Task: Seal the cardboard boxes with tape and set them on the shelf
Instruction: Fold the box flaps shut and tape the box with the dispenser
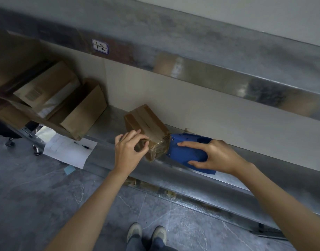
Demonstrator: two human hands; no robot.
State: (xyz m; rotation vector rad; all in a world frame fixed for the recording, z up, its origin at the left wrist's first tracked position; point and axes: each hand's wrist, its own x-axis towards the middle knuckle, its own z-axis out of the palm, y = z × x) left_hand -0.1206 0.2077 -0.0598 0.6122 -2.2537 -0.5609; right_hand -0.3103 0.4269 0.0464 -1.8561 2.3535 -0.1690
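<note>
A small brown cardboard box [146,122] with clear tape along its top lies on the metal shelf [173,167]. My left hand [127,151] holds its near left corner, fingers curled over the top edge. My right hand [213,156] grips a blue tape dispenser [184,151], whose front end is pressed against the box's taped right end. A strand of tape trails behind the dispenser on the shelf.
Larger cardboard boxes [79,113] lean on the shelf at the left. An upper shelf rail [191,69] with a label "12" overhangs. A white paper sheet [68,149] hangs at the shelf's front edge. Grey floor and my shoes [146,234] lie below.
</note>
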